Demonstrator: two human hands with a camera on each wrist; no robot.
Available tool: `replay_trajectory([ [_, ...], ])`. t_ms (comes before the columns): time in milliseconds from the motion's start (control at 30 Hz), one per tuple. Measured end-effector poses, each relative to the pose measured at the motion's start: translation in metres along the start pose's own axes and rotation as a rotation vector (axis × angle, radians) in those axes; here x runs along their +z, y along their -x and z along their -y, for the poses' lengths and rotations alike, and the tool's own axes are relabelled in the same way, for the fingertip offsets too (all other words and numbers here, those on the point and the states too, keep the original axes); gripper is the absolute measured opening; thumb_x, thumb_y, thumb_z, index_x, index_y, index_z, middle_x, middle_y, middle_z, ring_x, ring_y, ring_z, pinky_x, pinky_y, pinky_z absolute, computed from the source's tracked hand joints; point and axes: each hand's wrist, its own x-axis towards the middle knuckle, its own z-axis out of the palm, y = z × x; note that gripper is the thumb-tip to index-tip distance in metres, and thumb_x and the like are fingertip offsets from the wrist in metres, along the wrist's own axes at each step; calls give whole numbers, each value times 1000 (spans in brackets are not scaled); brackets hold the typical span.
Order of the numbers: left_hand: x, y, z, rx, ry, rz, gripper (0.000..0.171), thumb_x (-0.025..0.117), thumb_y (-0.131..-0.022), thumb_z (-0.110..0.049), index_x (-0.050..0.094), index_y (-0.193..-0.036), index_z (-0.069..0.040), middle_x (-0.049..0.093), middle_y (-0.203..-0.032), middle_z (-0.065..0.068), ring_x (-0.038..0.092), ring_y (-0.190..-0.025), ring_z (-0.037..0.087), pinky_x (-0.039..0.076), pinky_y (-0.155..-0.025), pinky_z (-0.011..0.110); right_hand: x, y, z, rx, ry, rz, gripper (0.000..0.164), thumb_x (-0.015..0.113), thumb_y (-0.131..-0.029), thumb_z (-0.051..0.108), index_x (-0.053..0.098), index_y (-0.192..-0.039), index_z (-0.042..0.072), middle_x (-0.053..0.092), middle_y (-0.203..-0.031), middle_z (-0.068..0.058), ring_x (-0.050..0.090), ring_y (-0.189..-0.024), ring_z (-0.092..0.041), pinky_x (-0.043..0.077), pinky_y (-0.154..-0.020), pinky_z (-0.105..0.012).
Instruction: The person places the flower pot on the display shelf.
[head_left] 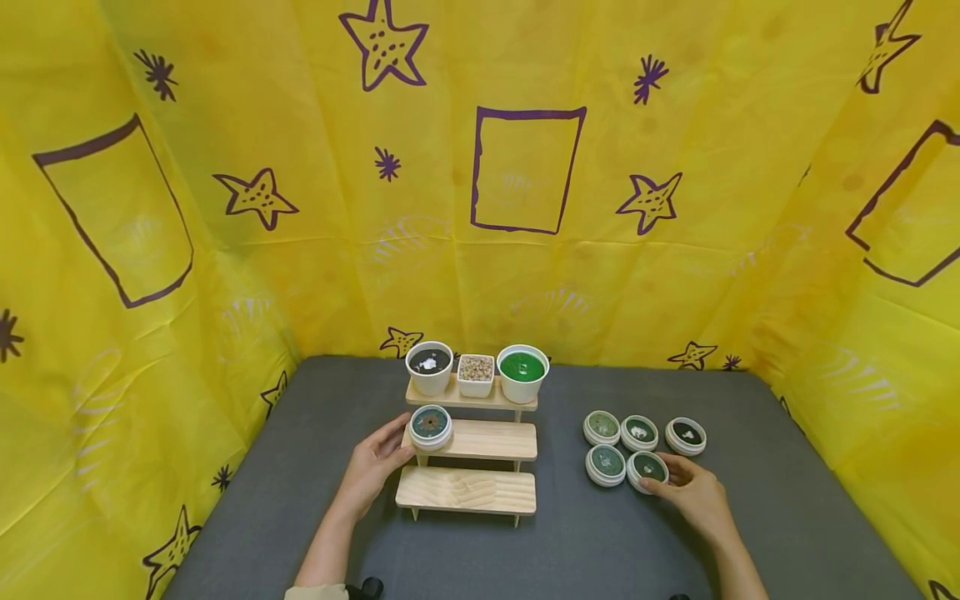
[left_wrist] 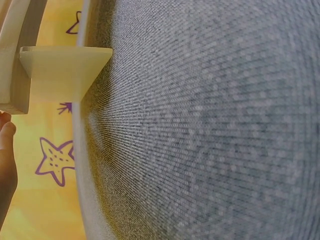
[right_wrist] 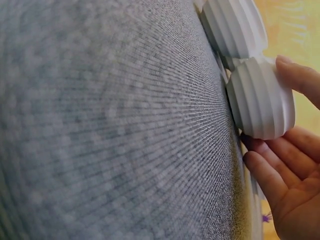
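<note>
My left hand [head_left: 372, 462] is at the left end of the wooden tiered stand [head_left: 468, 492]. Its thumb and index finger hold the side of a small white pot [head_left: 431, 425] with a blue-green, brown-centred top, on the middle step. The left wrist view has only part of this hand, by the step's end. My right hand [head_left: 693, 492] grips a ribbed white pot [right_wrist: 262, 100] with a dark green top, thumb on one side and fingers on the other. That pot stands on the grey table at the front of a cluster.
Beside the gripped pot are several similar pots, including a light green one [head_left: 602, 427] and a darker one [head_left: 686, 435]. The stand's top step bears a dark-filled cup [head_left: 430, 382], a square cup [head_left: 476, 387] of grainy bits and a green-filled cup [head_left: 522, 389]. Yellow cloth [head_left: 525, 292] surrounds the table.
</note>
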Motion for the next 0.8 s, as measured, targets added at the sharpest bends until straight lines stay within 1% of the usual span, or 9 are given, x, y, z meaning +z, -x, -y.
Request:
replay_trajectory([
  [267, 0, 1, 0, 6, 5, 0, 62, 67, -91, -3, 42, -148, 0, 43, -153, 21, 55, -111, -16, 50, -90, 11, -2, -1, 1, 17, 10, -30, 63, 85, -75, 42, 67, -126, 11, 72, -121, -13, 58, -81, 15, 48, -71, -13],
  [467, 1, 1, 0, 8, -3, 2, 61, 67, -91, -5, 42, -148, 0, 43, -153, 21, 54, -112, -17, 50, -91, 11, -7, 2, 8, 42, 20, -58, 64, 83, -76, 46, 67, -127, 13, 72, -122, -13, 54, -80, 19, 46, -71, -10],
  [633, 1, 2, 0, 5, -3, -4, 61, 67, -91, -5, 43, -148, -1, 43, -153, 21, 54, -112, -17, 50, -90, 10, -13, 3, 17, 44, -10, -84, 69, 84, -75, 46, 64, -131, 10, 71, -122, -17, 55, -78, 19, 47, -69, -8],
  [700, 1, 2, 0, 10, -11, -1, 61, 67, -92, -6, 42, -148, -1, 43, -153, 21, 55, -116, -13, 49, -91, 10, -15, 2, 20, 37, -13, -93, 71, 84, -75, 47, 63, -132, 10, 71, -122, -17, 55, -77, 20, 48, -68, -8],
  [800, 1, 2, 0, 7, -15, 0, 61, 67, -92, -7, 42, -148, -1, 43, -154, 20, 54, -116, -12, 49, -91, 11, -17, 1, 25, 20, -10, -91, 71, 83, -75, 48, 63, -132, 10, 71, -122, -17, 55, -77, 21, 48, -69, -7],
])
